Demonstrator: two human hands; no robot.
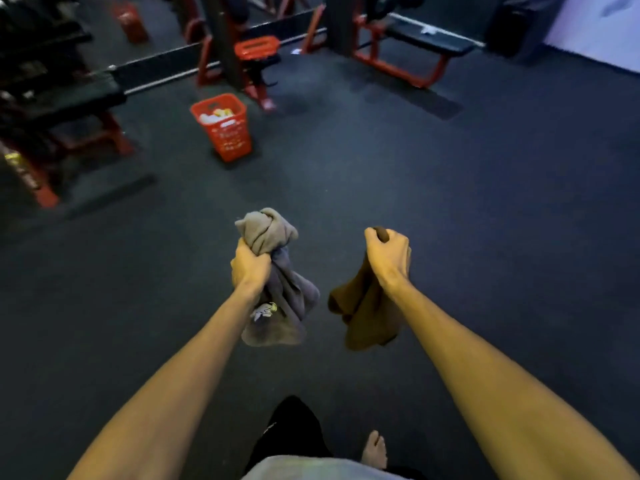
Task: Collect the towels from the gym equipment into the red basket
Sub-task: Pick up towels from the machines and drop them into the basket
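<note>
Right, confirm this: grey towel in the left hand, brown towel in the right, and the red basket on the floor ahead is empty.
Not empty. The head view shows the red basket already holding light-coloured items. The rest stands: left hand grips the grey towel, right hand the brown towel.

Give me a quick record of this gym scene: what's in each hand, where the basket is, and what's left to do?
left hand: closed grip on grey towel
right hand: closed grip on brown towel
red basket: on floor ahead, to the left, some items already inside
bench: far right, nothing clearly on it
left to do: both towels not yet in basket
</note>
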